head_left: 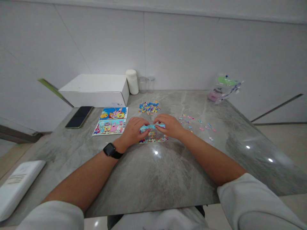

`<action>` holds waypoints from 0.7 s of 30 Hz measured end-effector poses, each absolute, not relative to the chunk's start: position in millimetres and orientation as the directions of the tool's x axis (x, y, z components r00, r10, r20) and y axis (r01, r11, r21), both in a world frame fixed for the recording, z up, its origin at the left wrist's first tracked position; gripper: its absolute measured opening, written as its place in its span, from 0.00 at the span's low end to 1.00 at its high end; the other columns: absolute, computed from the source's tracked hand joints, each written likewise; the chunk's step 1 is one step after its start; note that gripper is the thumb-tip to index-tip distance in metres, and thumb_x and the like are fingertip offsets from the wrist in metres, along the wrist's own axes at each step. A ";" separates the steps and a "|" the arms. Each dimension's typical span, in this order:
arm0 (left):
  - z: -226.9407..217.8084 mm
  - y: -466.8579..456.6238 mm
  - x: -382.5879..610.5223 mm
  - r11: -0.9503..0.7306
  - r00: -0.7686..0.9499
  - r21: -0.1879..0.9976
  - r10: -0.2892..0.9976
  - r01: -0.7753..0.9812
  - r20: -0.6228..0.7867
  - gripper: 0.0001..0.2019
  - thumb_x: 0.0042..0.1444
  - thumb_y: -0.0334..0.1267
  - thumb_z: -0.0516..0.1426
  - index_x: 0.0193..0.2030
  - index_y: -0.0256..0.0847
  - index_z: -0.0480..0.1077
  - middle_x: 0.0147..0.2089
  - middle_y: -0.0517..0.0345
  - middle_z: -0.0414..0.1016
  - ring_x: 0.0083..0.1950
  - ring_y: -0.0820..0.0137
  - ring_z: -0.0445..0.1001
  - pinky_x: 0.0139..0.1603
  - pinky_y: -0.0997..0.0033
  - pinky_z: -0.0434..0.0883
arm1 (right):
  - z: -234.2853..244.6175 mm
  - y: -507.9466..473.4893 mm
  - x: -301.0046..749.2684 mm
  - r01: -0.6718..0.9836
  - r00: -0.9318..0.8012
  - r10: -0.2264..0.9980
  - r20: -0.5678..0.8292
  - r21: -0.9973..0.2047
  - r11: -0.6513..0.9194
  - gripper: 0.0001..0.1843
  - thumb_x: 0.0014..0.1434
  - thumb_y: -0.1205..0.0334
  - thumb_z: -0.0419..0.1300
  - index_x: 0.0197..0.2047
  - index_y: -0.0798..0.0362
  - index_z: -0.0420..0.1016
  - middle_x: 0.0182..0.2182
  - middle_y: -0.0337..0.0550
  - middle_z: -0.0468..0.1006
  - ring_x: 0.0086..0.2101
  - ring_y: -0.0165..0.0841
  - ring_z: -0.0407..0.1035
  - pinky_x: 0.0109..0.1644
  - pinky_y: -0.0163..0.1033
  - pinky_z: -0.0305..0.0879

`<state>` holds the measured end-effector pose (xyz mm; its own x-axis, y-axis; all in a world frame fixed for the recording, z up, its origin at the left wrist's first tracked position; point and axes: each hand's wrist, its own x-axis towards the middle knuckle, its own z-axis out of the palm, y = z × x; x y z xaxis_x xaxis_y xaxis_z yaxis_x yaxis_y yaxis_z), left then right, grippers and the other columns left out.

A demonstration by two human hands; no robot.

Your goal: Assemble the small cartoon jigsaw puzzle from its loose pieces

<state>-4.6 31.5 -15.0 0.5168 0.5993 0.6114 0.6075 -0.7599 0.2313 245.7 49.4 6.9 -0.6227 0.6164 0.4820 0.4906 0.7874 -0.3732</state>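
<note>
A partly assembled jigsaw puzzle [151, 134] with a colourful cartoon picture lies flat on the table in front of me. My left hand [134, 130] curls over its left side, thumb on the picture and index finger along the far edge. From the other side, my right hand [169, 125] bends in the same way over the upper right part. The two index fingertips nearly meet at the puzzle's far edge. Any single piece under the fingertips is too small to make out. A black watch [109, 149] is on my left wrist.
Beyond the puzzle lies a pile of loose pieces [149, 108]; more scattered pieces [201, 129] lie to the right. Left are a printed picture sheet [110, 127], a phone [80, 117] and a white box [93, 91]. A white bottle [132, 82] and a plastic bag [224, 88] stand behind.
</note>
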 end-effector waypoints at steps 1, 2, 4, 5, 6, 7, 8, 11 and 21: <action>-15.1 31.7 -4.6 -0.759 0.518 0.234 0.603 0.608 0.607 0.07 0.67 0.42 0.61 0.46 0.42 0.73 0.45 0.52 0.82 0.49 0.61 0.79 0.53 0.57 0.70 | 7.0 49.8 246.3 0.495 -0.621 0.616 0.484 -0.367 0.787 0.05 0.66 0.65 0.64 0.46 0.50 0.79 0.42 0.46 0.83 0.42 0.37 0.75 0.52 0.43 0.70; -15.2 31.8 -4.6 -0.760 0.520 0.234 0.601 0.606 0.607 0.07 0.67 0.42 0.61 0.46 0.42 0.73 0.45 0.52 0.82 0.49 0.61 0.79 0.53 0.57 0.70 | 7.1 49.8 246.3 0.496 -0.624 0.612 0.485 -0.359 0.791 0.04 0.66 0.65 0.64 0.44 0.51 0.79 0.42 0.46 0.82 0.42 0.38 0.75 0.52 0.43 0.70; -15.6 32.1 -4.4 -0.770 0.526 0.219 0.584 0.598 0.618 0.07 0.67 0.42 0.61 0.47 0.42 0.73 0.45 0.52 0.82 0.48 0.61 0.79 0.52 0.57 0.70 | 7.6 49.0 245.5 0.489 -0.635 0.600 0.487 -0.348 0.800 0.04 0.66 0.65 0.64 0.44 0.51 0.79 0.41 0.47 0.82 0.43 0.38 0.75 0.52 0.43 0.70; -15.7 32.1 -4.3 -0.775 0.528 0.210 0.575 0.595 0.625 0.07 0.67 0.42 0.61 0.47 0.42 0.73 0.45 0.52 0.82 0.48 0.61 0.79 0.52 0.57 0.70 | 7.9 48.3 244.8 0.485 -0.640 0.595 0.486 -0.345 0.804 0.04 0.66 0.65 0.64 0.44 0.51 0.79 0.41 0.47 0.82 0.43 0.38 0.75 0.52 0.43 0.70; -15.7 32.2 -4.1 -0.778 0.530 0.203 0.568 0.594 0.630 0.07 0.67 0.42 0.61 0.47 0.42 0.73 0.44 0.52 0.82 0.48 0.61 0.79 0.52 0.57 0.70 | 8.2 47.6 244.1 0.481 -0.645 0.591 0.485 -0.344 0.807 0.04 0.66 0.65 0.64 0.44 0.51 0.79 0.41 0.47 0.82 0.43 0.38 0.75 0.52 0.43 0.70; -15.6 32.1 -4.0 -0.780 0.531 0.199 0.564 0.593 0.632 0.07 0.67 0.42 0.61 0.47 0.42 0.73 0.44 0.52 0.82 0.48 0.61 0.79 0.51 0.57 0.70 | 8.5 47.0 243.6 0.478 -0.647 0.588 0.484 -0.343 0.808 0.04 0.66 0.65 0.64 0.44 0.51 0.79 0.41 0.47 0.82 0.44 0.39 0.75 0.52 0.43 0.70; -15.4 32.1 -3.8 -0.781 0.532 0.196 0.563 0.593 0.632 0.07 0.67 0.42 0.61 0.47 0.42 0.73 0.44 0.52 0.82 0.48 0.61 0.79 0.51 0.57 0.70 | 8.7 46.6 243.1 0.477 -0.649 0.587 0.485 -0.342 0.810 0.04 0.66 0.65 0.64 0.44 0.51 0.79 0.41 0.47 0.82 0.44 0.39 0.75 0.52 0.43 0.70; -14.5 31.5 -3.2 -0.779 0.534 0.196 0.567 0.596 0.627 0.07 0.68 0.42 0.61 0.46 0.42 0.73 0.43 0.52 0.82 0.47 0.61 0.79 0.51 0.57 0.69 | 8.9 45.9 242.5 0.475 -0.653 0.580 0.487 -0.333 0.814 0.03 0.66 0.65 0.63 0.43 0.51 0.79 0.40 0.47 0.81 0.43 0.39 0.74 0.51 0.43 0.70; -12.3 28.9 -2.8 -0.780 0.547 0.211 0.578 0.589 0.606 0.07 0.68 0.42 0.61 0.47 0.43 0.74 0.44 0.53 0.82 0.47 0.61 0.78 0.52 0.57 0.69 | 8.5 44.9 242.0 0.466 -0.662 0.567 0.490 -0.323 0.824 0.03 0.66 0.65 0.62 0.41 0.51 0.78 0.39 0.47 0.81 0.42 0.39 0.74 0.49 0.43 0.69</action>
